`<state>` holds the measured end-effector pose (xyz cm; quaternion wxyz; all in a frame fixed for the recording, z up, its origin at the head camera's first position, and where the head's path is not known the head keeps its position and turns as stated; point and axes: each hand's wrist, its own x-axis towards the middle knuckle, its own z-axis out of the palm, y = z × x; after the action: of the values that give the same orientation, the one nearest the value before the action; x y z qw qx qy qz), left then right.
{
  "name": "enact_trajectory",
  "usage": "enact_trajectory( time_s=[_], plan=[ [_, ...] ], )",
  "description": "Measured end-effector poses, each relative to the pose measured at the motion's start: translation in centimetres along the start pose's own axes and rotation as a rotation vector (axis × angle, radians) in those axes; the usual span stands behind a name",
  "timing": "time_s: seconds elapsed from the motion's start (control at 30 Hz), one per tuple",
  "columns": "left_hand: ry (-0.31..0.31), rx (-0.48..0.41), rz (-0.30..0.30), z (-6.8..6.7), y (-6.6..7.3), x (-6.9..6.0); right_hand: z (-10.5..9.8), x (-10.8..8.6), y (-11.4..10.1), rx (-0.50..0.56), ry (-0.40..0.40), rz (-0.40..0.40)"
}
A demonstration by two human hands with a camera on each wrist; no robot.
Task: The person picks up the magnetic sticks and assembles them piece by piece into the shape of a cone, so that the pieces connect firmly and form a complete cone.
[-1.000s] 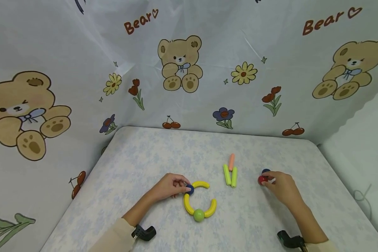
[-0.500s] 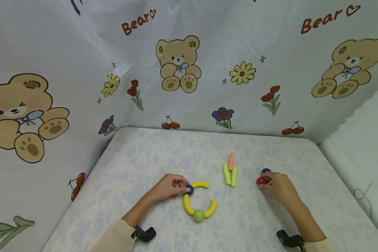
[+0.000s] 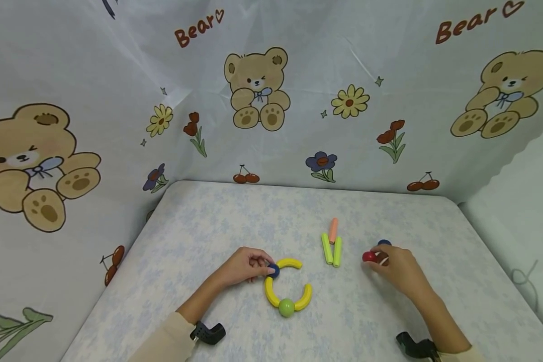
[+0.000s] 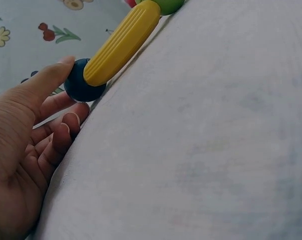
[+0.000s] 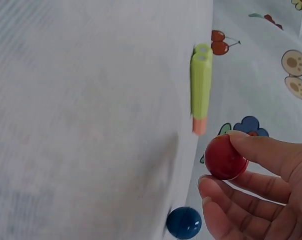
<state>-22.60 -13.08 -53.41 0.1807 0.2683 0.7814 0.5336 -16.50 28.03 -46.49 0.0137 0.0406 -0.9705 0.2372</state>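
Observation:
My left hand (image 3: 244,266) pinches a dark blue ball (image 3: 273,270) between thumb and fingers; curved yellow pieces (image 3: 270,293) adjoin it, one above and one below. In the left wrist view a ridged yellow piece (image 4: 123,42) touches the blue ball (image 4: 82,82). A green ball (image 3: 286,307) sits between two yellow pieces at the bottom of this broken ring, which gapes on its right side. On the right, my right hand (image 3: 402,269) holds a red ball (image 3: 369,256) by thumb and fingertips, beside a second blue ball (image 3: 384,243), seen apart from the fingers in the right wrist view (image 5: 184,223).
Two light green sticks (image 3: 327,249) and an orange stick (image 3: 333,231) lie between the hands, farther back on the pale patterned table (image 3: 235,216). Behind the table hangs a white cloth (image 3: 312,60) printed with bears and flowers. A thin cable loops at the far right.
The red ball has moved left with my right hand's fingertips, away from the second blue ball. My left hand stays on its blue ball, and the ring pieces keep their places.

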Motion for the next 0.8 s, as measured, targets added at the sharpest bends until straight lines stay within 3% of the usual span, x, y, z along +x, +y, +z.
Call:
enact_trajectory(
  time_s=[0.23, 0.5, 0.8],
  plan=[
    [-0.005, 0.006, -0.002, 0.0, 0.1, -0.1, 0.4, -0.6, -2.0, 0.054, 0.007, -0.014],
    [-0.001, 0.006, 0.013, -0.1, 0.1, 0.0, 0.8, -1.2, -4.3, 0.108, 0.034, -0.100],
    [0.004, 0.001, 0.011, 0.0, -0.2, -0.1, 2.2, -1.4, -6.5, 0.171, -0.026, -0.111]
  ],
)
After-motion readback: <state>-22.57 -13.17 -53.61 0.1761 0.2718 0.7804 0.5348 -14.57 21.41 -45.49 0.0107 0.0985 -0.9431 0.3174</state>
